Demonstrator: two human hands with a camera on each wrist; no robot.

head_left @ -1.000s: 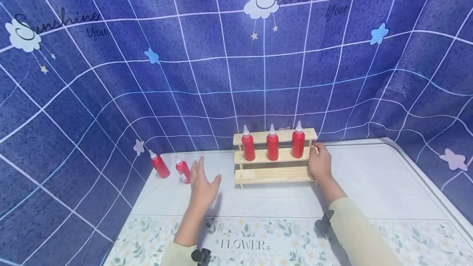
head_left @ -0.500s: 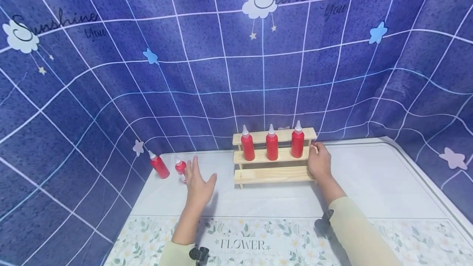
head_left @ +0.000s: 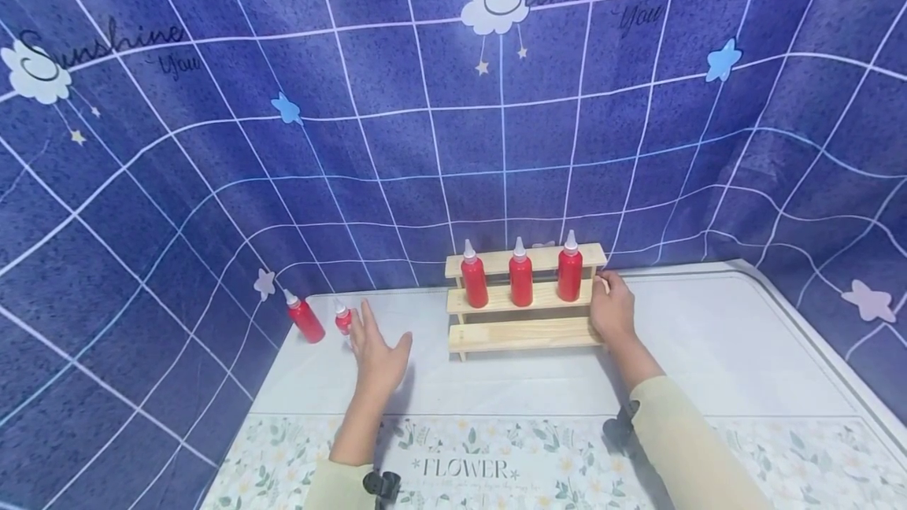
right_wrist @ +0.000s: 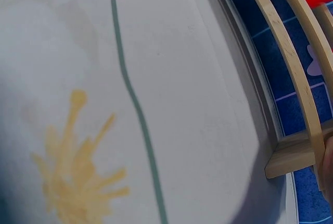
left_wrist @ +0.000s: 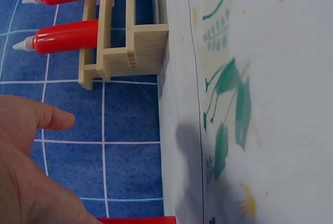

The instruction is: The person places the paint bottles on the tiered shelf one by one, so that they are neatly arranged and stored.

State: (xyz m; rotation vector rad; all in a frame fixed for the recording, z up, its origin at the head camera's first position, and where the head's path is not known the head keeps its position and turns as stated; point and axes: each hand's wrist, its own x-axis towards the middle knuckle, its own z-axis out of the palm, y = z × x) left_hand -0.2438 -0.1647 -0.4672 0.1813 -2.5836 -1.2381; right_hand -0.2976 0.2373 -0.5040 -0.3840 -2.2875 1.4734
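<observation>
My left hand (head_left: 377, 354), fingers spread and thumb out, is right beside a red squeeze bottle (head_left: 343, 315) and hides its lower part in the head view. Only the red edge of that bottle (left_wrist: 138, 220) shows below the hand in the left wrist view. A three-tier wooden rack (head_left: 527, 333) stands against the backdrop, and my right hand (head_left: 613, 310) grips its right end. On the middle tier, three red bottles with white nozzle tips stand upright: a left one (head_left: 475, 283), a middle one (head_left: 520, 282) and a right one (head_left: 570, 275).
Another red bottle (head_left: 306, 319) stands at the far left of the white table (head_left: 708, 337), near the side curtain. A blue gridded curtain (head_left: 397, 140) encloses the back and sides. A floral mat (head_left: 538, 455) covers the front of the table.
My left hand has shifted left to the nearer loose bottle and now covers more of it. My right hand stays on the rack, and the bottles keep their places.
</observation>
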